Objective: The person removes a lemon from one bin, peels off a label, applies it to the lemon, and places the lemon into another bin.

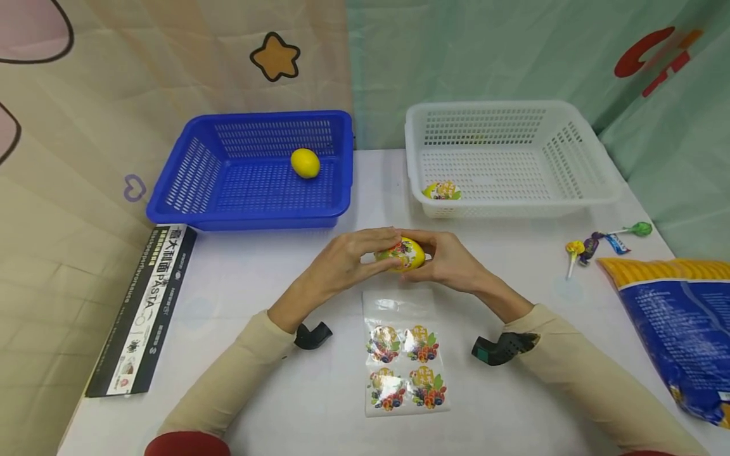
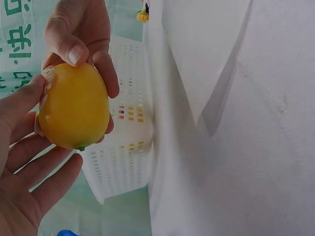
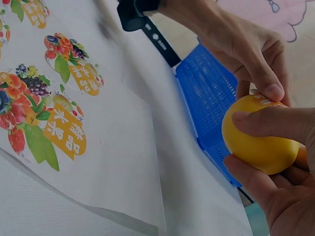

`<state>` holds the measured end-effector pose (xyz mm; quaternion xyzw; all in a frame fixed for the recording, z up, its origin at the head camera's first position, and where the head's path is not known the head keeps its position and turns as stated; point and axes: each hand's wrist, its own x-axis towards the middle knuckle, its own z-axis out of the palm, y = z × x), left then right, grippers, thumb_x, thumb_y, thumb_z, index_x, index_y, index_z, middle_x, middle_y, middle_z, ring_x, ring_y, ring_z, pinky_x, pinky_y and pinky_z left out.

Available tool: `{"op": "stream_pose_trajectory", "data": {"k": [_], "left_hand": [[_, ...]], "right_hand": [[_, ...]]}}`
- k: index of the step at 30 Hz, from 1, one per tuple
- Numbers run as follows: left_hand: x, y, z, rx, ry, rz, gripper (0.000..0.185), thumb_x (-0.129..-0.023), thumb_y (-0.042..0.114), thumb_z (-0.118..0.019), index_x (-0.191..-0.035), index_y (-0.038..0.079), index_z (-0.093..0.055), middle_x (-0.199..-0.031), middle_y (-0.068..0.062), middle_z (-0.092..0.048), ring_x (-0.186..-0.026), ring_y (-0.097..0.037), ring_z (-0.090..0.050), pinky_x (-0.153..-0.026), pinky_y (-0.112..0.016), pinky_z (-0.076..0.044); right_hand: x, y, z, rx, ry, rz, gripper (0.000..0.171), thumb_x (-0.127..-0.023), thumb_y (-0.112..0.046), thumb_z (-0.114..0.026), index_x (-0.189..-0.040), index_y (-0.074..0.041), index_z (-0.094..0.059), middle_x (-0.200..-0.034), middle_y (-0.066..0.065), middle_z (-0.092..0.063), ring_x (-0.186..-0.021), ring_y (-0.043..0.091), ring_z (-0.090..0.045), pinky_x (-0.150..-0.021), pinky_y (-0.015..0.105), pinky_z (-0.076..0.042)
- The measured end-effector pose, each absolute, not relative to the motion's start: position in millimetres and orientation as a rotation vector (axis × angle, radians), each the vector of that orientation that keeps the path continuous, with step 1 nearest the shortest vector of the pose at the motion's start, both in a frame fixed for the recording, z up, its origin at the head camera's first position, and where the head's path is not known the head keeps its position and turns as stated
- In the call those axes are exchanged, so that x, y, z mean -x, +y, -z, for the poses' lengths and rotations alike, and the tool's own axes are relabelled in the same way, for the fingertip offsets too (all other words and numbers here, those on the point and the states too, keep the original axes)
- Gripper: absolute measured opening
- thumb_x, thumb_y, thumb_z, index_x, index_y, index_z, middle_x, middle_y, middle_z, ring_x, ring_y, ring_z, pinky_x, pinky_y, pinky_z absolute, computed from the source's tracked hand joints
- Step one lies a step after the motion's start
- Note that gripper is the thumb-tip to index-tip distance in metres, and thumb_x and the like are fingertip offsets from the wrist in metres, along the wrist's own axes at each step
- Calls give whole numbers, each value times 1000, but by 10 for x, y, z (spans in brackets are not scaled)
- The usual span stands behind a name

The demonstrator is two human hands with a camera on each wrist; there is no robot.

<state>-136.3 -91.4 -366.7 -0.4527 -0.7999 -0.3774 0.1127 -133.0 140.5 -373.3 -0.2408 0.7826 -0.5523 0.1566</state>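
Observation:
Between both hands is a yellow lemon, held over the table with a printed fruit sticker on its upper side. My right hand grips it from the right, thumb and fingers around its body. From the left, my left hand holds it between thumb and fingers, with the thumb at the sticker's edge in the left wrist view. A sticker sheet lies just below the hands; its lower part carries several fruit stickers, and its upper part is bare.
A blue basket at back left contains another lemon. The white basket at back right has a stickered lemon near its front corner. A pasta box lies left; lollipops, wrapped candies and a blue-yellow bag lie right.

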Motion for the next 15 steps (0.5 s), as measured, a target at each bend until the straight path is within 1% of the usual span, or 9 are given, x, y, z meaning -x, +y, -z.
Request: {"op": "stream_pose_trajectory", "data": {"k": [3,9,13,15], "left_hand": [[1369,-918,3689,1330,-2320,1176,44,-81,16,-82,-119,-2,-69,-122,-14,-66,-117,-25,-62,-102,-27,-47],[1366,-907,3713,1322,-2235,1251,49,-74,13,-87,-117,-5,-69,-118,-16,-68,-116,-27,-63,-102,-28,-47],[1354,-891,3715,1306,-2202,1340,54,-69,6,-89,-117,-6,-69,-119,-17,-68,-118,-28,-62,-103,-30,-47],[1348,-885,3718,1289,-2205,1395,55,-68,3,-89,-118,-5,-68,-121,-17,-67,-119,-27,-61,-100,-30,-49]], "right_hand": [[1334,1420,3716,714,2210,1588,75,-76,-1,-83,-143,-3,-49,-140,8,-55,-112,21,-62,-86,28,-55],[1332,1427,3670,705,2173,1599,74,-76,-6,-83,-143,-5,-50,-138,6,-58,-105,22,-64,-82,28,-57],[1329,1425,3648,683,2134,1613,76,-76,-7,-84,-144,-5,-49,-136,5,-59,-100,24,-66,-79,29,-57],[1328,1423,3636,673,2117,1625,77,-76,-7,-83,-144,-4,-47,-136,6,-59,-100,25,-66,-79,29,-58]]}}
